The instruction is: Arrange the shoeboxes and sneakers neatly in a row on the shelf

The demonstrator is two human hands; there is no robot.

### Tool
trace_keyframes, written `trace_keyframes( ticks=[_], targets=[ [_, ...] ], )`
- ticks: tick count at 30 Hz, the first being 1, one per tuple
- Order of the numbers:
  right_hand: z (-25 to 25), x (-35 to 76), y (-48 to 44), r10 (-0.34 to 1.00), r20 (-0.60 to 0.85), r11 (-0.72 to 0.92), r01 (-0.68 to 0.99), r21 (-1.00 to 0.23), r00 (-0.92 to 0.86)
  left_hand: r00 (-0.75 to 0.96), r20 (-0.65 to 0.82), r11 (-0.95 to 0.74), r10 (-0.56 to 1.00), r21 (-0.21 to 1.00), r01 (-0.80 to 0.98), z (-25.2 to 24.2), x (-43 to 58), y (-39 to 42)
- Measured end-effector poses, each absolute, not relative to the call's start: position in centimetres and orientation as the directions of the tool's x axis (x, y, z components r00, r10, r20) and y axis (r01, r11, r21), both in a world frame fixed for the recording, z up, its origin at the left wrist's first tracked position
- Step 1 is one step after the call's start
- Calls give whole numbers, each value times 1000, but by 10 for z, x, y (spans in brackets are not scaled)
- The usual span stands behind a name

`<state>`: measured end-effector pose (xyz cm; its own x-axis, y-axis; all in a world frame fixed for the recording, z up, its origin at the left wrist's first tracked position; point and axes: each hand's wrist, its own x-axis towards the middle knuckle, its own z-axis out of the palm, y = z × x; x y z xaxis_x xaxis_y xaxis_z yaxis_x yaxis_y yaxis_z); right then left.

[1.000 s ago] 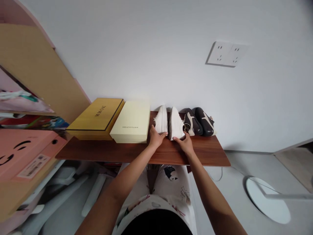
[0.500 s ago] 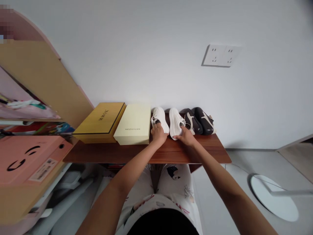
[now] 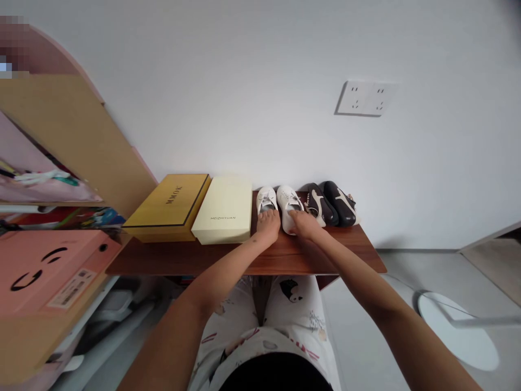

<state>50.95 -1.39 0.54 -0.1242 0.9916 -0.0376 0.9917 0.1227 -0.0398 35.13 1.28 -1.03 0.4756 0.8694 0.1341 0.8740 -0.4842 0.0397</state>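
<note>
Two white sneakers stand side by side on a reddish-brown wooden shelf board [image 3: 158,259], toes towards the wall. My left hand [image 3: 268,225] is closed on the heel of the left white sneaker [image 3: 266,195], its fingers over the shoe's opening. The right white sneaker [image 3: 288,195] has my right hand [image 3: 305,224] around its heel, thumb in the opening; the other fingers are partly hidden. Close to the right of that hand, a pair of black shoes [image 3: 341,205] with pale trim stands on the board.
Left of the sneakers lie a cream shoebox [image 3: 223,206] and a yellow shoebox [image 3: 166,203]. A pink box [image 3: 52,266] sits on a shelf at the far left. A wall socket [image 3: 364,99] is above; a round white base [image 3: 456,331] stands on the floor at right.
Both white sneakers have turned upright and straight, toes to the wall, so their openings now face up. The right one has moved closer to the left one. Both hands have kept hold.
</note>
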Motion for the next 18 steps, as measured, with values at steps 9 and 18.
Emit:
trace_keyframes(
  ticks=[9, 18],
  targets=[
    [0, 493, -4, 993, 4, 120, 991, -58, -120, 458, 166, -484, 873, 194, 853, -17, 350, 25],
    [-15, 519, -24, 955, 255, 212, 951, -226, -153, 482, 216, -522, 849, 206, 828, -6, 348, 14]
  ],
)
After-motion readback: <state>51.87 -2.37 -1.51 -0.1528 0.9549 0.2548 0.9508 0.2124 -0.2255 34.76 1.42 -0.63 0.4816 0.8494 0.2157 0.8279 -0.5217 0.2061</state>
